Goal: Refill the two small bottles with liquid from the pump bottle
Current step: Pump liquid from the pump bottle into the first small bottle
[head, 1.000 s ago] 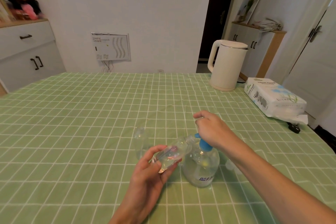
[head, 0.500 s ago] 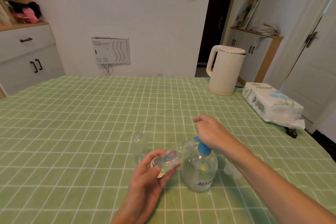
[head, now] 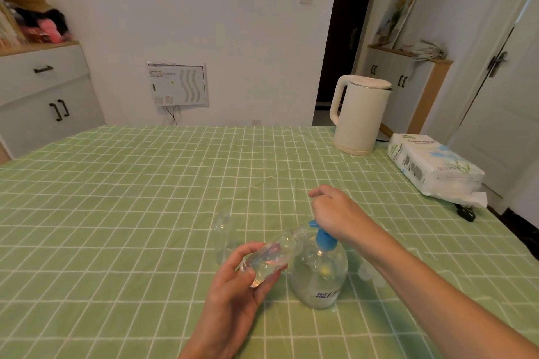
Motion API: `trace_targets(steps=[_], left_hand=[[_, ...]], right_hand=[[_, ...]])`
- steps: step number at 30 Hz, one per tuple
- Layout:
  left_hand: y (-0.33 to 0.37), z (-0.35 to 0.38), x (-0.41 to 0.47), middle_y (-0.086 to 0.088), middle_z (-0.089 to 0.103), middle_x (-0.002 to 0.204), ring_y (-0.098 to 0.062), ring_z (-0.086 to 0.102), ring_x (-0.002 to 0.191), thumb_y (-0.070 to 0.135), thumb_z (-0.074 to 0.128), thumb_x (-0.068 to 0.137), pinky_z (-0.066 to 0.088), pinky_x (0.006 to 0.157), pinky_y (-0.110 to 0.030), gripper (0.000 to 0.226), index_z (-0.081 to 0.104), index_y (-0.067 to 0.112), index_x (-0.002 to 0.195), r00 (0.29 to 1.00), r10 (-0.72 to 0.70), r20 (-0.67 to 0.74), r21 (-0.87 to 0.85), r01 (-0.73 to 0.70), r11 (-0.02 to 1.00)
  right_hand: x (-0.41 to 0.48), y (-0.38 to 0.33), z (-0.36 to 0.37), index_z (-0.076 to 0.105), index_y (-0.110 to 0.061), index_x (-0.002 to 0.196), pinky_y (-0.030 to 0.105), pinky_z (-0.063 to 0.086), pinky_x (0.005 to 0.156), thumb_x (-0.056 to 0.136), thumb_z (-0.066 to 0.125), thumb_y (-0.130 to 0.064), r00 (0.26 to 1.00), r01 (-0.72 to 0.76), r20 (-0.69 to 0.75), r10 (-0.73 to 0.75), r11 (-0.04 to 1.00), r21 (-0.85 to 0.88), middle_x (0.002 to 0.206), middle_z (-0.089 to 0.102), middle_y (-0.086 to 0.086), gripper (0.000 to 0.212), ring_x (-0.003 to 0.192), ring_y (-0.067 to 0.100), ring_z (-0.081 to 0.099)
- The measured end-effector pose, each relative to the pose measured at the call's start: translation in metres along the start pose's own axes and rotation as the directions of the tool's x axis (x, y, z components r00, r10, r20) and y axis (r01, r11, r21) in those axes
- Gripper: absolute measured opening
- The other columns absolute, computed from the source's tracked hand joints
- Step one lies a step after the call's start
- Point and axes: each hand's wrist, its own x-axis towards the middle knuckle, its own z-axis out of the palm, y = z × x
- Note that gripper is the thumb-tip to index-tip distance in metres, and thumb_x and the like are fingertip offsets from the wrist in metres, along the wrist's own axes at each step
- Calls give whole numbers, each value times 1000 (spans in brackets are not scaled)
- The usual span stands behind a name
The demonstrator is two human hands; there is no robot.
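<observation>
Scarcely shifted: gripping tilted small bottle (head: 268,259) in left hand (head: 233,297), pressing pump bottle (head: 319,280) with curled right hand (head: 335,213); keep neck under nozzle (head: 311,223).

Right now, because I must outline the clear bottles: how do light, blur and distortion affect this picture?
Head view: soft even light, faint shadows beside the pump bottle; wide-angle bend tilts the door at right; the standing small bottle nearly vanishes against the tablecloth; whole frame slightly soft.
</observation>
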Motion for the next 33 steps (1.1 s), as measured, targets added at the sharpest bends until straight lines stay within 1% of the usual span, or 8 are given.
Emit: trace_targets(steps=[5, 9, 14, 17, 19, 24, 29, 33], left_hand=[[0, 0, 1, -35, 62, 132, -47, 67, 113, -5, 67, 73, 62, 86, -37, 49, 55, -12, 121, 1000, -7, 6, -8, 7, 1000], [-1, -1, 2, -35, 61, 134, -47, 64, 119, -5, 61, 77, 61, 87, -37, 46, 55, -11, 122, 1000, -8, 9, -9, 8, 1000], [-1, -2, 3, -35, 62, 133, -48, 64, 119, -3, 76, 69, 62, 86, -37, 54, 57, -9, 119, 1000, -16, 1, -7, 16, 1000], [-2, -3, 3, -35, 61, 134, -48, 65, 118, -5, 60, 78, 61, 86, -37, 45, 55, -10, 122, 1000, -13, 17, -8, 13, 1000], [-2, -4, 3, -35, 61, 134, -48, 64, 118, -5, 62, 77, 61, 87, -37, 46, 55, -10, 123, 1000, -10, 23, -3, 10, 1000], [-3, -5, 3, -35, 61, 134, -50, 62, 121, -4, 59, 77, 61, 87, -36, 44, 56, -10, 121, 1000, -11, 21, -6, 11, 1000], [-3, -4, 3, -35, 62, 133, -52, 59, 124, -4, 58, 78, 61, 87, -36, 45, 55, -10, 123, 1000, -7, 25, -2, 7, 1000], [-2, -3, 3, -35, 61, 134, -49, 64, 120, -4, 57, 78, 62, 86, -37, 47, 52, -11, 124, 1000, -7, 20, -13, 8, 1000]], right_hand=[[0, 2, 0, 54, -33, 102, 30, 38, 71, 90, 36, -15, 1000, 7, 7, -7, 1000, 29, 94, 46, -26, 28, 87, -1, 49], [-2, 3, 4, 55, -32, 113, 35, 40, 81, 93, 34, -19, 1000, 7, 11, -7, 1000, 2, 100, 49, -21, 32, 98, 9, 57], [-5, 5, 6, 53, -32, 123, 37, 44, 88, 93, 32, -20, 1000, 4, 23, -4, 1000, -25, 112, 56, -9, 38, 107, 18, 58], [-3, 3, 2, 53, -32, 111, 35, 44, 79, 92, 34, -18, 1000, 2, 23, -2, 1000, -2, 100, 53, -17, 31, 94, 8, 57], [-2, 0, 0, 53, -33, 107, 33, 41, 74, 91, 35, -17, 1000, 2, 10, -2, 1000, 14, 97, 50, -21, 28, 88, 1, 52], [0, 2, 0, 53, -33, 106, 33, 40, 77, 91, 36, -17, 1000, 9, 1, -9, 999, 43, 95, 46, -25, 29, 87, -1, 50], [-3, 6, 8, 55, -30, 130, 34, 38, 89, 95, 35, -21, 1000, 12, -12, -12, 1000, -10, 119, 47, -14, 42, 109, 15, 52], [-5, 5, 7, 53, -30, 133, 35, 39, 85, 93, 33, -21, 1000, 6, 2, -6, 1000, -21, 126, 55, -7, 45, 106, 16, 54]])
